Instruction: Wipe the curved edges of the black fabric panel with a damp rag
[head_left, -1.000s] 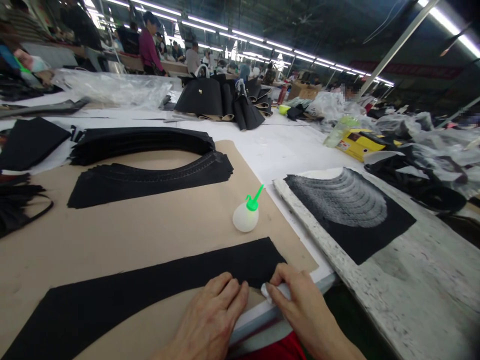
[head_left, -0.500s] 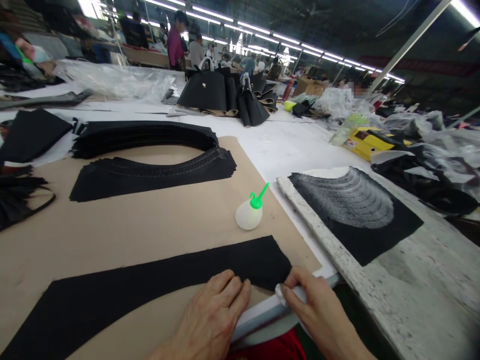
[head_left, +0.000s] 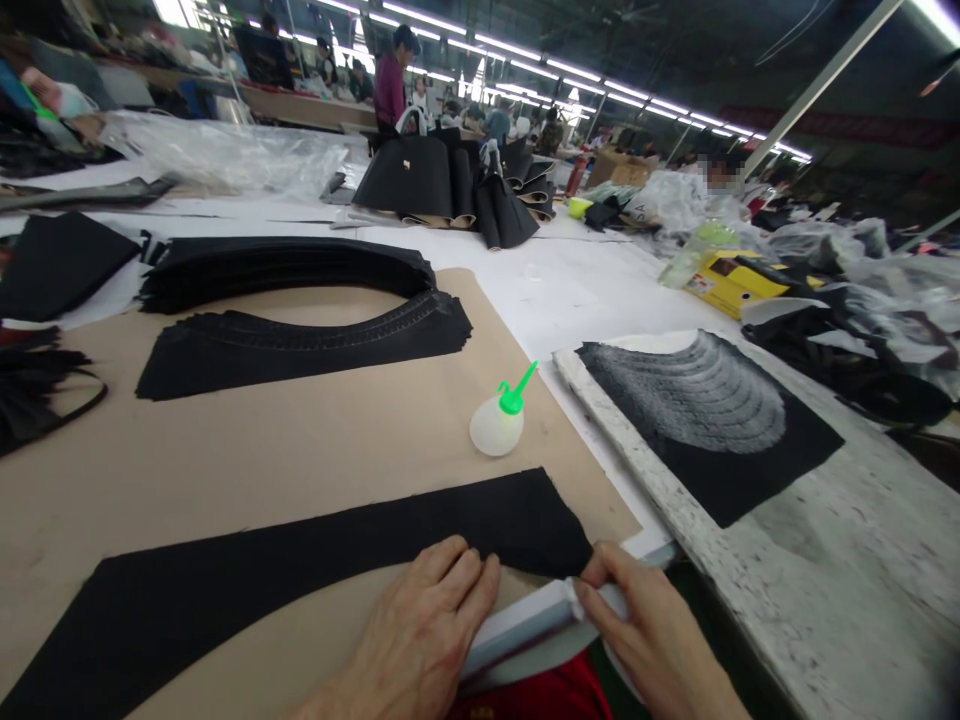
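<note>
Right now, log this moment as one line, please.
left hand: at near edge of black piece; right hand: pinching white material by its right end; green-capped bottle: on brown sheet

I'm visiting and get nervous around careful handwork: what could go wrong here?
The black piece might shift or crease, since the left hand rests on its curved edge while the right hand is at its corner. The green-topped bottle sits close beyond it and could perhaps be knocked over.

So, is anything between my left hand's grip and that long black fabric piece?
Nothing visible: your left hand reaches over the curved near edge of the long black fabric piece. The round white bottle with green spout stands beyond it.
</note>
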